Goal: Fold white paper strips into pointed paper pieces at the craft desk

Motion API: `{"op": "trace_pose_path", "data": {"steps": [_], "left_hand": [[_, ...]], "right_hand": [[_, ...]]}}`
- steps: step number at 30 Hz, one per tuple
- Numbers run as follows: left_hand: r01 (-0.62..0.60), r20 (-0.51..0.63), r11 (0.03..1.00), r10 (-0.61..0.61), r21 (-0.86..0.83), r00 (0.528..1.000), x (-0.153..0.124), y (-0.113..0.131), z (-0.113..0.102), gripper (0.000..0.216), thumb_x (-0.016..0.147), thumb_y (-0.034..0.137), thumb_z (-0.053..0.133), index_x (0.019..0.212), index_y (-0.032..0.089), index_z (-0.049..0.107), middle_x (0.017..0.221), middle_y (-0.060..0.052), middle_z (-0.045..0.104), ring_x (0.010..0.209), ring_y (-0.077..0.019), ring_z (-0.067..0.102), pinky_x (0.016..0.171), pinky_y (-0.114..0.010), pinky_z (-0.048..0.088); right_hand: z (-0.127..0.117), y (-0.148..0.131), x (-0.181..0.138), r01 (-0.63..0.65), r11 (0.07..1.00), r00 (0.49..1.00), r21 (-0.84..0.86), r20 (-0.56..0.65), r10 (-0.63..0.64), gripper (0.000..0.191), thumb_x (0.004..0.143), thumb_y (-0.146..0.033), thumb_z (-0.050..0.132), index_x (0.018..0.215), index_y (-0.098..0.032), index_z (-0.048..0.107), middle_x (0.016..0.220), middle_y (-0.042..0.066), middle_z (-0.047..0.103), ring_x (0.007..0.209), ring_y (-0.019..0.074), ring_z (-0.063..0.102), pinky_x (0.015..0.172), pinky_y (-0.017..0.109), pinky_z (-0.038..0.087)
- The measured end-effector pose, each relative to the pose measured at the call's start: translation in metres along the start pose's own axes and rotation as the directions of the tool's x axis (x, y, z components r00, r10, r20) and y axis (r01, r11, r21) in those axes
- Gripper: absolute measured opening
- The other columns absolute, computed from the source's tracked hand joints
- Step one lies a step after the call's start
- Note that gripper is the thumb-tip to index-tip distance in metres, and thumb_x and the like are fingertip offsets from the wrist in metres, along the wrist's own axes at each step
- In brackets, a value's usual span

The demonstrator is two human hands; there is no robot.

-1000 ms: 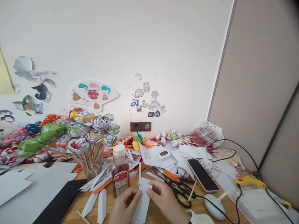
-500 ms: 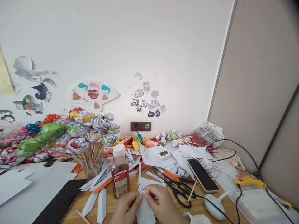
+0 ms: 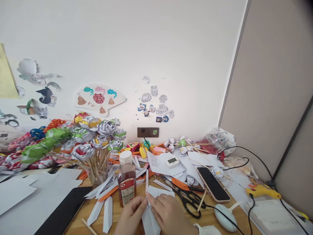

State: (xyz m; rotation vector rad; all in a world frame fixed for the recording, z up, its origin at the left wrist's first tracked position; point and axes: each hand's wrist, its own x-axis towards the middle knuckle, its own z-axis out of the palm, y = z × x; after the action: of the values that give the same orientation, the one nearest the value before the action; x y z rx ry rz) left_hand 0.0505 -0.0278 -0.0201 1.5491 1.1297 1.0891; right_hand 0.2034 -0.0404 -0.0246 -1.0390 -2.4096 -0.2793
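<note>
Low in the middle of the head view, a folded piece of white paper (image 3: 150, 222) is held between both hands above the wooden table. My left hand (image 3: 132, 216) pinches its upper left edge between thumb and fingers. From the other side, my right hand (image 3: 169, 213) is closed on the paper, with a finger pressed at the top tip. Behind the hands lies more white paper (image 3: 160, 192). Close by on the left stands a bottle with a white cap and red label (image 3: 126, 186). Folded white strips (image 3: 107, 213) lie left of my left hand.
Black-handled scissors (image 3: 192, 203), a phone (image 3: 213, 183), a white mouse (image 3: 225, 217) and a yellow glue gun (image 3: 262, 192) with a cable are on the right. Paper flowers on sticks (image 3: 97, 147) stand at left, near a dark flat slab (image 3: 65, 212). A small white timer (image 3: 172, 161) sits farther back.
My right hand has turned, its fingers now laid across the paper's top instead of the thumb showing. The paper has tilted slightly. The whole view has shifted a little.
</note>
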Motion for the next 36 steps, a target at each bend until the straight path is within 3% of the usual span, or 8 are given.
{"op": "trace_pose_path", "data": {"steps": [5,12,16,20,24,27,30,36], "left_hand": [[-0.012,-0.025,0.999,0.011,-0.039,1.000,0.001,-0.001,-0.001,0.041,0.064,0.057,0.052,0.056,0.017,0.054,0.055,0.003,0.050,0.059,-0.0149,0.046,0.057,-0.023,0.040],[-0.024,-0.023,0.997,0.022,-0.068,0.999,0.002,0.000,0.000,0.038,0.063,0.054,0.056,0.060,0.016,0.059,0.060,0.000,0.058,0.063,-0.0174,0.051,0.061,-0.025,0.043],[-0.003,-0.026,0.996,0.001,-0.090,1.000,0.002,0.002,0.001,0.037,0.058,0.052,0.061,0.061,0.015,0.060,0.061,-0.001,0.060,0.065,-0.0188,0.053,0.063,-0.026,0.044],[-0.014,-0.004,0.996,0.014,-0.086,1.000,0.002,0.003,0.000,0.033,0.061,0.049,0.059,0.062,0.016,0.061,0.061,-0.001,0.060,0.065,-0.0184,0.053,0.063,-0.025,0.043],[-0.024,0.024,0.998,0.026,-0.062,0.999,0.000,0.002,0.001,0.030,0.065,0.047,0.057,0.061,0.017,0.059,0.059,0.001,0.056,0.062,-0.0164,0.051,0.060,-0.023,0.042],[-0.028,0.039,0.999,0.029,-0.015,0.999,-0.001,-0.002,0.003,0.032,0.067,0.047,0.054,0.059,0.016,0.056,0.057,0.002,0.051,0.058,-0.0146,0.047,0.054,-0.022,0.039],[-0.037,0.048,0.998,0.035,0.044,0.998,-0.001,-0.006,0.003,0.033,0.069,0.048,0.052,0.058,0.016,0.053,0.055,0.003,0.046,0.056,-0.0135,0.043,0.051,-0.022,0.036],[-0.042,0.082,0.977,0.026,0.208,0.996,-0.002,-0.006,0.002,0.031,0.073,0.043,0.047,0.056,0.018,0.047,0.055,0.005,0.040,0.056,-0.0130,0.040,0.051,-0.021,0.033]], "right_hand": [[-0.002,0.000,0.002,0.025,0.995,1.000,-0.101,-0.014,-0.026,0.038,0.086,-0.017,0.034,0.124,-0.012,0.036,0.072,0.006,0.060,0.061,0.0207,0.052,0.050,0.029,0.033],[-0.002,-0.003,0.003,-0.022,0.994,0.996,-0.107,0.089,0.032,0.050,0.081,-0.023,0.048,0.127,-0.014,0.032,0.080,0.006,0.061,0.069,0.0222,0.053,0.054,0.030,0.036],[0.000,-0.003,0.002,-0.089,0.996,0.987,-0.015,0.131,0.090,0.055,0.080,-0.024,0.050,0.130,-0.014,0.029,0.090,0.009,0.060,0.076,0.0245,0.053,0.059,0.032,0.040],[0.000,-0.003,0.001,-0.133,0.956,0.991,0.261,0.037,0.128,0.045,0.085,-0.022,0.040,0.129,-0.019,0.031,0.098,0.009,0.058,0.085,0.0216,0.052,0.069,0.030,0.041],[0.003,-0.002,0.002,-0.257,0.827,0.942,0.501,-0.059,0.329,0.022,0.086,-0.022,0.039,0.098,-0.018,0.058,0.084,0.005,0.061,0.077,0.0169,0.055,0.067,0.024,0.040],[0.009,-0.002,0.003,-0.336,0.762,0.894,0.554,-0.068,0.444,0.015,0.081,-0.020,0.048,0.073,-0.016,0.061,0.069,0.003,0.061,0.065,0.0144,0.054,0.058,0.021,0.038],[0.013,-0.002,0.003,-0.364,0.777,0.886,0.514,-0.068,0.460,0.014,0.077,-0.017,0.053,0.064,-0.015,0.059,0.063,0.001,0.059,0.060,0.0133,0.053,0.054,0.020,0.035],[0.010,-0.002,0.001,-0.323,0.882,0.928,0.342,-0.066,0.366,0.013,0.076,-0.011,0.052,0.064,-0.017,0.055,0.065,0.000,0.058,0.063,0.0133,0.052,0.055,0.021,0.031]]}}
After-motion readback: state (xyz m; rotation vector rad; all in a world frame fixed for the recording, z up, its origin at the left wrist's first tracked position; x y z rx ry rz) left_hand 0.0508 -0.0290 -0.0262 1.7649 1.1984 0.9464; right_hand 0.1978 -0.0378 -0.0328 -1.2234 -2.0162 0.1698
